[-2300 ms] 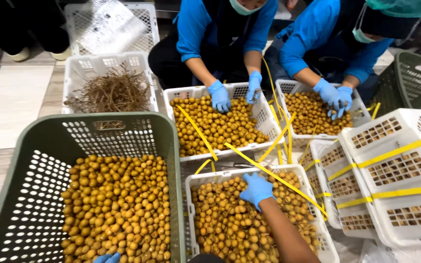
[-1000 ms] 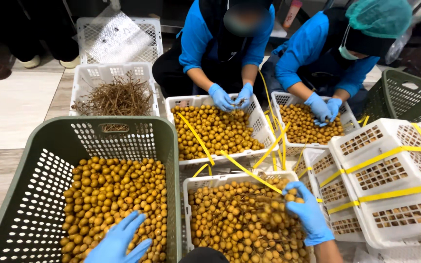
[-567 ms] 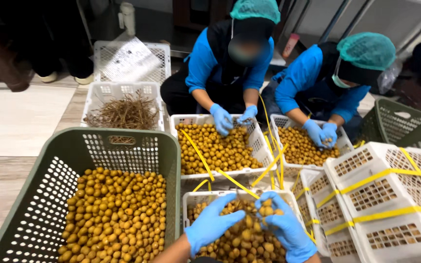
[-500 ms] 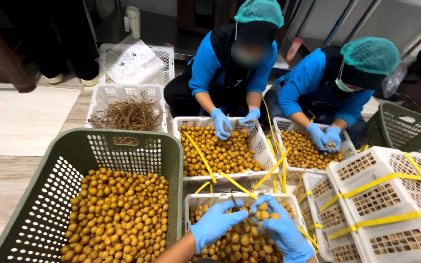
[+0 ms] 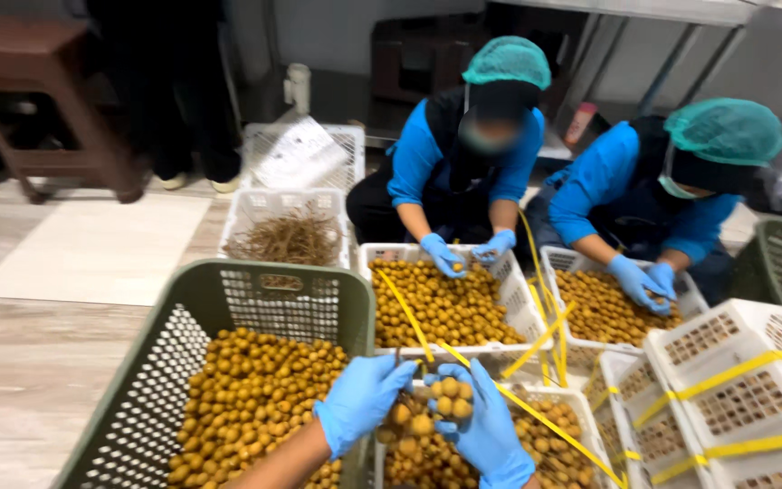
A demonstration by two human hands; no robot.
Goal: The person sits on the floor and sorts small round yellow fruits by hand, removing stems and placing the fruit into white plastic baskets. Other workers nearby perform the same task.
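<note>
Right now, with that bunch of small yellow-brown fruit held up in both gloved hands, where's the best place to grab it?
Probably by the thin woody stem at the top of the fruit bunch, pinched from above. The left hand already grips there, beside the right hand; the round fruits hang below it and would likely slip or pull off.

Blue-gloved hands (image 5: 427,421) at lower centre, tan-yellow fruit (image 5: 432,412), an olive-green perforated basket (image 5: 219,308) at lower left, white crates (image 5: 735,389) banded with yellow straps (image 5: 536,426).
</note>
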